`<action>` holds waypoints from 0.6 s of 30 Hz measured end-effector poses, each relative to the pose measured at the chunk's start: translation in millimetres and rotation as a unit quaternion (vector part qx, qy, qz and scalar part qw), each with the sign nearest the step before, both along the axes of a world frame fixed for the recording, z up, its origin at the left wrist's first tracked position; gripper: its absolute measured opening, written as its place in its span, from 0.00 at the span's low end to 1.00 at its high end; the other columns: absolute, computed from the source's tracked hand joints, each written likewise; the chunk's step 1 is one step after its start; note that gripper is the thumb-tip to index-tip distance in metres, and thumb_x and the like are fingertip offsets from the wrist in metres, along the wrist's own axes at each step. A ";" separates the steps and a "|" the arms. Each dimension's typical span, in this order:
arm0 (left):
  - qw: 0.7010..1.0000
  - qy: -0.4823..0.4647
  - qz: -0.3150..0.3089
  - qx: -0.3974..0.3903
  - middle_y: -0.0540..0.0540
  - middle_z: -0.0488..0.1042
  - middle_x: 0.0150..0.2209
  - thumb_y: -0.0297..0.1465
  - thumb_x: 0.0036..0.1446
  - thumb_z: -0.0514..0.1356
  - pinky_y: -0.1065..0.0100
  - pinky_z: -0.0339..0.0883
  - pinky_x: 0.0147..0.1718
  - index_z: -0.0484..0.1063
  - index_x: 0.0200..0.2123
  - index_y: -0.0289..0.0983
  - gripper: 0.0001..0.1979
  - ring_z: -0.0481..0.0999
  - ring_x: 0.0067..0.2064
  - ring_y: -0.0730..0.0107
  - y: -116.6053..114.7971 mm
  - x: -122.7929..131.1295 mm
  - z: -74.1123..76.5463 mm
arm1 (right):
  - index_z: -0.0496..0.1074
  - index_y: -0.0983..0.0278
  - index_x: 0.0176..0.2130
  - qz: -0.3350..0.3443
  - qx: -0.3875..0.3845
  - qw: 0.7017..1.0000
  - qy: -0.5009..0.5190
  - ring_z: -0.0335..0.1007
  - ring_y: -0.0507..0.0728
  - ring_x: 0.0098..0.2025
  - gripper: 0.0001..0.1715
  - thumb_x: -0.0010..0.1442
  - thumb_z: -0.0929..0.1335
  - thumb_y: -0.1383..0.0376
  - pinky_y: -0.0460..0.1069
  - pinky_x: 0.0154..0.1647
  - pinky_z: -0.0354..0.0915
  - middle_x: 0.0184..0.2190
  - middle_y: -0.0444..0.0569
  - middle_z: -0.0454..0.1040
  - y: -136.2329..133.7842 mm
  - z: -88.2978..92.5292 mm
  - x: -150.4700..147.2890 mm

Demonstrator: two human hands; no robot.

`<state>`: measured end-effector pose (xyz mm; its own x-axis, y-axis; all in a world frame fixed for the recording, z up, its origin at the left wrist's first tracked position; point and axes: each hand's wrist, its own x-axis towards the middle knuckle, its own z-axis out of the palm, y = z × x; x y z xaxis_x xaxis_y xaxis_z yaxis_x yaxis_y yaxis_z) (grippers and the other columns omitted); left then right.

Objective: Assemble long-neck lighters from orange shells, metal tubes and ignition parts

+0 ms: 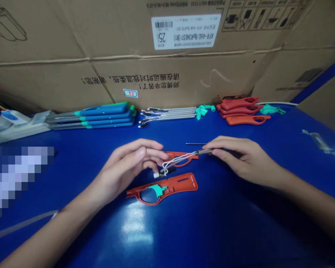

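My right hand (236,154) pinches a metal tube (204,151) between thumb and fingers. White wires (178,159) run from its left end to a small white connector (156,175) and a dark piece. My left hand (136,158) has its fingers apart close to the wires; whether a fingertip touches them I cannot tell. Beneath the wires lies a red handle half (194,158), partly hidden. Nearer to me another red handle half (184,182) lies inner side up, with a teal trigger (157,190) in it. Beyond the tube is a thin screwdriver-like shaft (194,143), its other end hidden by my right hand.
Along the back lie assembled blue lighters (106,115), several metal tubes with wires (175,113), teal triggers (203,111) and red handle shells (240,108). A power strip (30,128) stands at left. A cardboard box (114,41) walls off the back. Plastic bags (321,143) lie right.
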<state>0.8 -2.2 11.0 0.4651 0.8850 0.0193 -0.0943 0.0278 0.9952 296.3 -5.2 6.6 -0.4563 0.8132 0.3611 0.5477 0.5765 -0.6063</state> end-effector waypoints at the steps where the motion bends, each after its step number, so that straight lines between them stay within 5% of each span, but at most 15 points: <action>1: 0.998 0.047 0.028 0.043 0.42 0.80 0.41 0.45 0.60 0.62 0.64 0.70 0.39 0.76 0.45 0.37 0.18 0.78 0.40 0.59 1.8 -2.8 -0.4 | 0.76 0.59 0.44 -0.004 0.004 1.000 -0.002 0.77 0.56 0.41 0.11 0.67 0.64 0.67 0.50 0.44 0.71 0.40 0.48 0.79 0.1 -0.3 0.6; 5: 0.927 0.285 0.007 0.243 0.47 0.76 0.35 0.40 0.56 0.65 0.67 0.64 0.36 0.75 0.39 0.38 0.12 0.72 0.36 0.65 5.2 -13.1 -0.5 | 0.76 0.59 0.45 -0.009 0.022 1.000 -0.004 0.76 0.57 0.42 0.11 0.67 0.64 0.66 0.51 0.43 0.71 0.41 0.49 0.79 0.0 -1.5 1.8; 7: 0.881 0.356 -0.065 0.304 0.46 0.75 0.38 0.44 0.49 0.69 0.66 0.64 0.36 0.75 0.41 0.39 0.20 0.71 0.37 0.63 3.7 -14.1 -0.2 | 0.75 0.59 0.45 -0.007 0.027 1.000 -0.008 0.76 0.57 0.42 0.11 0.67 0.65 0.66 0.50 0.42 0.71 0.41 0.49 0.78 -0.5 -1.8 2.2; 11: 0.835 0.419 -0.141 0.329 0.37 0.73 0.51 0.51 0.43 0.70 0.56 0.66 0.49 0.70 0.55 0.36 0.39 0.72 0.49 0.50 -2.3 -9.0 -0.7 | 0.74 0.59 0.46 0.008 0.029 0.999 -0.013 0.75 0.56 0.40 0.10 0.68 0.64 0.67 0.50 0.43 0.70 0.41 0.48 0.78 -1.4 -1.3 3.2; 18: 0.815 0.440 -0.122 0.357 0.37 0.76 0.44 0.43 0.55 0.65 0.54 0.68 0.48 0.77 0.40 0.37 0.16 0.73 0.49 0.50 -3.0 -5.1 -5.3 | 0.75 0.59 0.44 0.001 -0.003 1.000 -0.013 0.76 0.56 0.40 0.09 0.67 0.65 0.65 0.49 0.40 0.70 0.40 0.48 0.78 -1.0 2.7 3.2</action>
